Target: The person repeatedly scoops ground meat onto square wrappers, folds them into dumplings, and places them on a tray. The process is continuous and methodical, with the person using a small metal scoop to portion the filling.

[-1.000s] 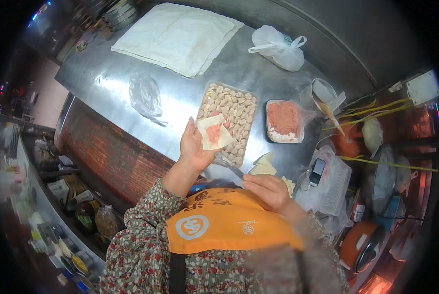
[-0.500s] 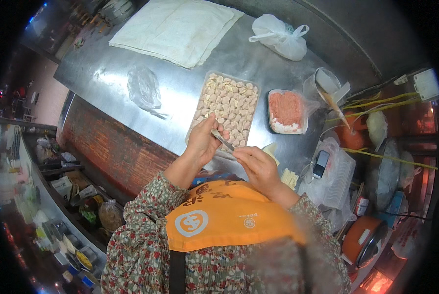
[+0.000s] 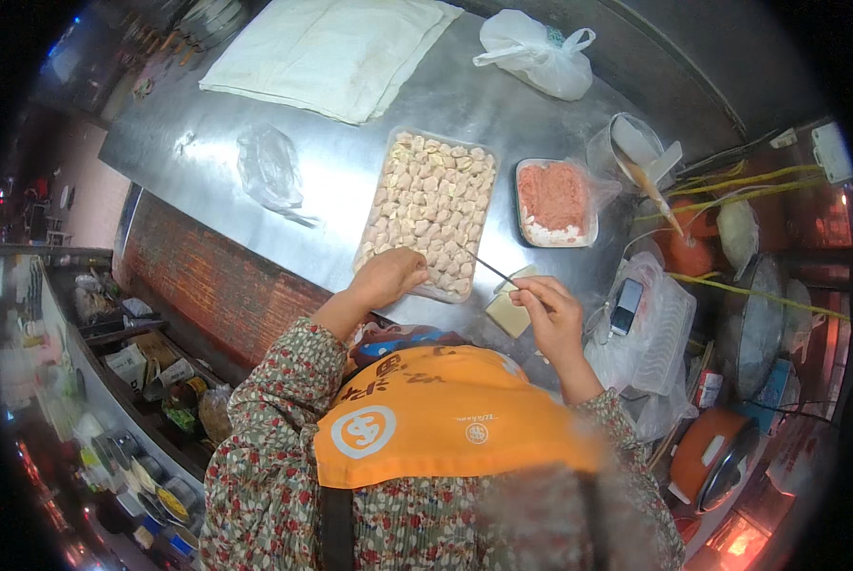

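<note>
A shallow clear tray (image 3: 358, 255) on the steel table holds rows of small wrapped wontons (image 3: 436, 195). My left hand (image 3: 388, 278) is at the tray's near left corner, its fingers curled together over the nearest wontons; whatever lies between them is hidden. My right hand (image 3: 552, 312) grips a thin dark stick (image 3: 486, 265) whose tip reaches over the tray's right side. Beside that hand, nearer the tray, lies a stack of pale yellow square wrappers (image 3: 508, 314). Right of the wontons sits a dark-rimmed, white-lined tray of pink minced meat (image 3: 552, 198).
Folded white cloth (image 3: 327, 57) covers the table's far left. A tied white bag (image 3: 536, 57) lies at the back, a crumpled clear bag (image 3: 269, 169) to the left. A clear container (image 3: 636, 147), a phone (image 3: 625, 306) on plastic bags and an orange pot (image 3: 712, 457) stand right.
My left hand has moved down from mid-tray to its near corner. My right hand has drawn away rightward with the stick; the hands are now apart, and the wrapper is no longer visible between them.
</note>
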Motion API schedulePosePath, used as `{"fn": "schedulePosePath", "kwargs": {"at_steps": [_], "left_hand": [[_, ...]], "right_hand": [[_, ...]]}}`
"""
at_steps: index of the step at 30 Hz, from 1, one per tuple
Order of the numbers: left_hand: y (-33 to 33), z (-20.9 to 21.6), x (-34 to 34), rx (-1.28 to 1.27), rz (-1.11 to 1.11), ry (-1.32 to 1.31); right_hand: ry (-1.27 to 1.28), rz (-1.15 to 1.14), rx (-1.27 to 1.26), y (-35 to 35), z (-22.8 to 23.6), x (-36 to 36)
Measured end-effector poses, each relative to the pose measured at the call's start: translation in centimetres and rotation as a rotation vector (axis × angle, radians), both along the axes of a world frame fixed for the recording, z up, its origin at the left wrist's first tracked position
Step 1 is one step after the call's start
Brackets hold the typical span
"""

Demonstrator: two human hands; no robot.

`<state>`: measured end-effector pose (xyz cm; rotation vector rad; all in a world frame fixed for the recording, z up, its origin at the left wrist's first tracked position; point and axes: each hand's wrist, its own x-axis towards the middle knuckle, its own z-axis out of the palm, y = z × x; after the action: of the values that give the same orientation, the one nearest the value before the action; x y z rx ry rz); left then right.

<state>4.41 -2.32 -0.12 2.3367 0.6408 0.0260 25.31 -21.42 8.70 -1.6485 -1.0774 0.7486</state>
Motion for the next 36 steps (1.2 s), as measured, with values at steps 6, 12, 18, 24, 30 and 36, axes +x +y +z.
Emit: {"fn": "schedulePosePath", "kwargs": {"at_steps": [6,12,18,24,30,36], "left_hand": [[0.5,1.3,-0.6,0.0,-0.014,0.013],[-0.2,2.7,1.8,-0.071,0.173,-0.109],[-6.7,0.3,10.9,-0.07,-0.301,-0.125],[-8.4,-2.4,15.4,-0.036,-0.335,-0.003],[-8.5,-3.8,16.5,0.057,-0.329,0.053],[-7.7,-3.7,16.3,-0.03,-0.228,-0.217]], "right_hand": [[0.022,-0.076,-0.012,-1.0,-0.9,0.5],[0.044,-0.227,-0.021,-1.8,-1.6,4.3],[0.074,-0.393,0.028,-1.2,-3.4,9.9],[0.135,-0.41,0.013,-1.4,-4.8,11.7],[0.134,-0.418,-0.021,-0.3,-5.7,12.8],[-0.344,-0.216,0.0,2.5,-6.1,14.4]]}}
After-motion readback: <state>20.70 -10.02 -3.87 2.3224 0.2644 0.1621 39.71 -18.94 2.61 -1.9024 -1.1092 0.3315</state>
